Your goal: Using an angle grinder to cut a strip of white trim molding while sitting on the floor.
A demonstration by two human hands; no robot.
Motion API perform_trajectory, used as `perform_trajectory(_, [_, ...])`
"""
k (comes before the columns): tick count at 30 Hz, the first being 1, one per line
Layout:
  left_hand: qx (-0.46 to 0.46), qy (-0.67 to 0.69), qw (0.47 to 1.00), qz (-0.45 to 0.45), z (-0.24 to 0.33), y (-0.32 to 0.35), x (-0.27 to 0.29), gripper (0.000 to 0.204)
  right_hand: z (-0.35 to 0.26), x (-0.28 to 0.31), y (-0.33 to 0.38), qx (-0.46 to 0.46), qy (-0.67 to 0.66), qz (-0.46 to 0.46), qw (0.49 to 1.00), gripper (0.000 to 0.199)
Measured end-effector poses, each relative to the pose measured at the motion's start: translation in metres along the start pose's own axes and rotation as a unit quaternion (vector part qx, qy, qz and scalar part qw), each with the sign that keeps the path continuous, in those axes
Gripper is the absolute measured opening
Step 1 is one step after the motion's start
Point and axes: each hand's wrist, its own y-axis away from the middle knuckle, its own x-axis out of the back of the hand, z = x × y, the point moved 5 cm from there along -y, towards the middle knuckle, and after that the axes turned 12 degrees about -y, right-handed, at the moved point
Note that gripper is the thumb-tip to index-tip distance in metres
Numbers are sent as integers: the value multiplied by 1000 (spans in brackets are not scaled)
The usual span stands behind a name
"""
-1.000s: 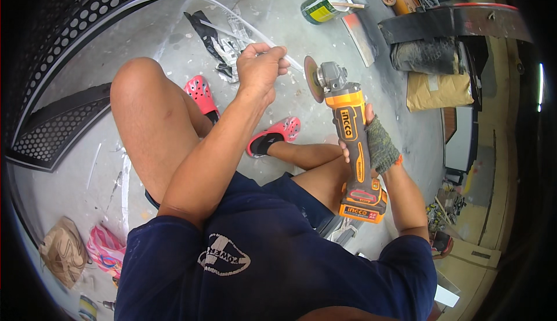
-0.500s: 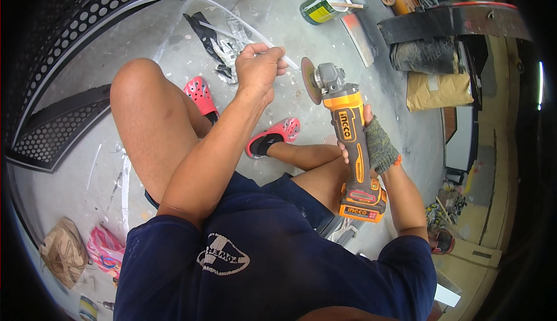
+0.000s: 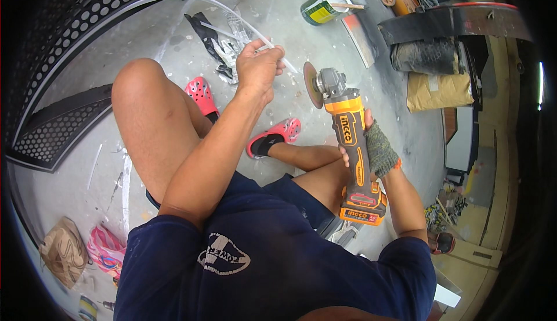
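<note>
My bare left hand (image 3: 259, 68) pinches a thin white plastic strip (image 3: 213, 3) close to its end. From there the strip arcs up and away to the left, along the edge of a black perforated panel (image 3: 87, 16). In my right hand (image 3: 380, 147), gloved in a grey knitted fingerless glove, is a yellow and grey cordless angle grinder (image 3: 349, 125). The fingers wrap around its body. Its thin round disc (image 3: 313, 85) faces the strip's free end, with a small gap between them. Whether the disc spins I cannot tell.
An open paint tin (image 3: 322, 8) with a stick across it stands at the far side. Crumpled black-and-white wrapping (image 3: 223, 51) lies beyond my left hand. A brown package (image 3: 439, 92) lies at the right. Paper (image 3: 64, 252) and pink plastic bags (image 3: 106, 251) rest at lower left.
The grinder has shifted slightly right and down, so its disc is a little farther from the strip's end. My left hand has barely moved and still grips the strip.
</note>
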Motion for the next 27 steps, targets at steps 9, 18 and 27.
perform_trajectory(9, [21, -12, 999, -27, -10, -5, 2, 48, -1, -17, 5, 1, 24, 46, 999, 74])
perform_trajectory(18, [21, -13, 999, -29, -7, -6, 2, 50, -2, -7, -6, -14, 25, 35, 999, 83])
perform_trajectory(27, [10, -11, 1000, -27, -8, -9, 5, 50, -5, -23, -5, 1, 51, 49, 997, 75])
